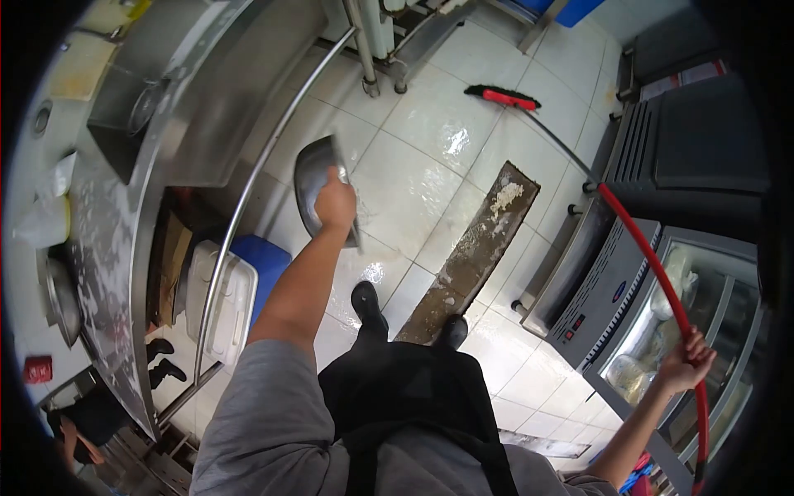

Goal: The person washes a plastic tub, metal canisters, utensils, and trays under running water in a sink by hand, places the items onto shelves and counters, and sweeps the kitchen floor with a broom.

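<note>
My left hand (335, 202) is closed on the rim of a grey metal bowl (311, 186), tipped on its side above the wet tiles. The bowl's edge is slightly blurred. Out to the right, my right hand (688, 364) wraps round the red handle of a push broom (635, 231). At the handle's far end, the broom's red head with black bristles (509, 98) rests on the floor. Between the two hands, a brown drain channel (471, 269) runs through the tiles, with pale clumps (506, 197) at its far end. My boots stand beside it.
A steel sink counter (207, 91) with a tubular rail (248, 194) lines the left. Under it sits a white-lidded blue cooler (223, 302). A glass-door fridge (662, 331) stands right. Another person (87, 422) is at lower left. Water shines on the floor tiles (422, 132).
</note>
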Available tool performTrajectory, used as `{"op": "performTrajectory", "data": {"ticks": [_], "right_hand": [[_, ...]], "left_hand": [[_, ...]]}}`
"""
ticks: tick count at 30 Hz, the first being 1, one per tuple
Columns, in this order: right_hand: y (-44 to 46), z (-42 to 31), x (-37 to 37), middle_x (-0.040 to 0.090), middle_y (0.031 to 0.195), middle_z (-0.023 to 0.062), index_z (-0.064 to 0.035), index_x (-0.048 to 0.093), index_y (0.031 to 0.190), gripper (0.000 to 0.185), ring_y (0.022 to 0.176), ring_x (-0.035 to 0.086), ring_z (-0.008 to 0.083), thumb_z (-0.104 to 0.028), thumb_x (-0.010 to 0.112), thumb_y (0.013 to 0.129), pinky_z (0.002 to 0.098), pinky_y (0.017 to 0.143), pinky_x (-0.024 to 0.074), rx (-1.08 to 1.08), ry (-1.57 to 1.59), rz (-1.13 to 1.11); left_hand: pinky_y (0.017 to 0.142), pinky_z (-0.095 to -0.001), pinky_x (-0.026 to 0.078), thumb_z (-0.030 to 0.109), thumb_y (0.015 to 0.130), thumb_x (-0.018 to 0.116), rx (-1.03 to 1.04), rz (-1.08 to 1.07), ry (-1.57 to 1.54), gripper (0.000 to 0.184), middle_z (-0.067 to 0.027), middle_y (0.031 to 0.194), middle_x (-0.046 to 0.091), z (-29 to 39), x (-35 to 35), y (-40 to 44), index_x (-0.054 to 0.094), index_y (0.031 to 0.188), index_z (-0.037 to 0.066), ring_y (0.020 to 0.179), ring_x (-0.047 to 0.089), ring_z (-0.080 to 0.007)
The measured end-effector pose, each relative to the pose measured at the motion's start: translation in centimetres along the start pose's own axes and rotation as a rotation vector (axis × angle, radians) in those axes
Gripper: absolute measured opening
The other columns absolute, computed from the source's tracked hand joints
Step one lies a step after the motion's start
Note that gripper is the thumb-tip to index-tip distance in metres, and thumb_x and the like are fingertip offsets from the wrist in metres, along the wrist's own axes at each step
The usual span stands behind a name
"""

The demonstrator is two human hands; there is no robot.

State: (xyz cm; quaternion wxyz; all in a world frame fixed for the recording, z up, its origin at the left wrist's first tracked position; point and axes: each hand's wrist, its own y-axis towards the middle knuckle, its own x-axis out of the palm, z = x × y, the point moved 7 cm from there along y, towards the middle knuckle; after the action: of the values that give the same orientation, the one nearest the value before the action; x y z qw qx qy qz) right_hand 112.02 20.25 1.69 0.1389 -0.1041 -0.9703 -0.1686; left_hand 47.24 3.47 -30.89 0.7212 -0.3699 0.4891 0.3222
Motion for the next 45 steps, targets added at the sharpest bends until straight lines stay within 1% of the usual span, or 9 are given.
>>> {"op": "performTrajectory", "data": {"ticks": [6, 12, 22, 26, 30, 36, 39, 41, 45], "right_hand": [[-1.9, 0.7, 0.5, 0.028, 0.054, 0.0016, -0.0129, 0.03, 0.06, 0.037, 0.059, 0.035, 0.0171, -0.025, 0.038, 0.094, 0.0404, 0.086, 0.0369, 0.002, 0.002, -0.015], [-3.0, 1.3, -1.1, 0.03, 0.055, 0.0022, -0.0113, 0.031, 0.061, 0.035, 0.059, 0.035, 0.0169, -0.023, 0.039, 0.094, 0.0409, 0.088, 0.037, 0.044, 0.103, 0.064], [-0.8, 1.7, -6.7, 0.035, 0.057, 0.005, -0.0076, 0.033, 0.06, 0.035, 0.064, 0.042, 0.0219, -0.018, 0.04, 0.092, 0.0426, 0.088, 0.041, 0.153, 0.191, 0.135], [1.0, -4.2, -3.9, 0.05, 0.069, 0.0073, -0.003, 0.047, 0.076, 0.023, 0.078, 0.056, 0.0246, -0.019, 0.049, 0.092, 0.0443, 0.091, 0.0416, 0.009, -0.063, -0.204], [-0.7, -19.7, 0.7, 0.06, 0.088, 0.0172, 0.0024, 0.051, 0.089, 0.03, 0.082, 0.061, 0.0299, -0.027, 0.048, 0.091, 0.0458, 0.092, 0.0439, -0.361, -0.376, -0.159], [-2.6, -32.6, 0.1, 0.02, 0.045, -0.0029, -0.0188, 0.032, 0.047, 0.032, 0.048, 0.029, 0.0126, -0.02, 0.054, 0.07, 0.0291, 0.056, 0.0272, -0.341, 0.014, -0.012], [-3.5, -35.9, 4.1, 0.034, 0.043, -0.0055, -0.0195, 0.034, 0.047, 0.033, 0.043, 0.036, 0.0079, -0.025, 0.055, 0.071, 0.0254, 0.052, 0.0302, -0.51, -0.111, -0.228], [-5.3, -35.5, 8.5, 0.036, 0.045, -0.0061, -0.0184, 0.038, 0.055, 0.035, 0.042, 0.038, 0.0063, -0.04, 0.05, 0.08, 0.024, 0.049, 0.0367, -0.455, 0.041, -0.486], [-8.3, -34.4, 11.7, 0.034, 0.049, -0.0078, -0.0171, 0.043, 0.066, 0.041, 0.044, 0.039, 0.0046, -0.051, 0.045, 0.089, 0.0223, 0.049, 0.0422, -0.27, 0.243, -0.727]], "left_hand": [[0.056, -0.0386, 0.049, 0.008, 0.076, 0.051, 0.945, 0.137, 0.08, 0.019, -0.0058, 0.073, 0.06, 7.1, -6.4, -6.2, 0.054, 0.093, 0.017, 0.064, 0.062, -0.0273], [0.051, -0.035, 0.046, 0.01, 0.073, 0.053, 1.178, 0.41, 0.126, 0.016, -0.0024, 0.068, 0.053, 12.2, -17.5, -11.9, 0.052, 0.086, 0.019, 0.059, 0.059, -0.0229], [0.074, -0.0365, 0.046, 0.003, 0.073, 0.054, 0.132, 1.145, -0.594, 0.034, -0.0171, 0.092, 0.058, -10.8, -46.7, -23.1, 0.049, 0.106, -0.006, 0.081, 0.057, -0.0282], [0.048, -0.0351, 0.044, -0.001, 0.071, 0.057, -0.311, 1.246, -1.224, 0.036, -0.0094, 0.083, 0.055, -31.1, -47.2, -27.3, 0.045, 0.104, 0.0, 0.054, 0.051, -0.018], [0.069, -0.0412, 0.05, 0.006, 0.076, 0.052, -0.795, 1.352, -1.444, 0.026, -0.0118, 0.095, 0.057, -45.0, -43.6, -32.0, 0.05, 0.1, -0.002, 0.081, 0.059, -0.0288], [0.072, -0.0431, 0.05, 0.045, 0.085, 0.051, -0.697, 1.414, -1.521, 0.053, -0.0191, 0.112, 0.058, -57.1, -38.6, -31.4, 0.055, 0.101, -0.005, 0.101, 0.056, -0.0307], [0.078, -0.0352, 0.047, 0.051, 0.092, 0.033, -0.807, 0.882, -1.357, 0.064, -0.0168, 0.104, 0.056, -45.7, -31.3, -27.6, 0.046, 0.11, -0.009, 0.089, 0.056, -0.0244], [0.086, -0.0367, 0.047, 0.028, 0.09, 0.045, 0.071, 0.615, -0.516, 0.034, -0.0134, 0.112, 0.049, -23.2, -25.0, -24.5, 0.049, 0.111, 0.001, 0.102, 0.052, -0.0245], [0.1, -0.0394, 0.031, 0.04, 0.064, 0.075, 1.149, -0.143, -0.932, 0.084, -0.0148, 0.125, 0.041, 19.6, -20.8, -34.9, 0.035, 0.132, 0.012, 0.118, 0.037, -0.0299]]}}
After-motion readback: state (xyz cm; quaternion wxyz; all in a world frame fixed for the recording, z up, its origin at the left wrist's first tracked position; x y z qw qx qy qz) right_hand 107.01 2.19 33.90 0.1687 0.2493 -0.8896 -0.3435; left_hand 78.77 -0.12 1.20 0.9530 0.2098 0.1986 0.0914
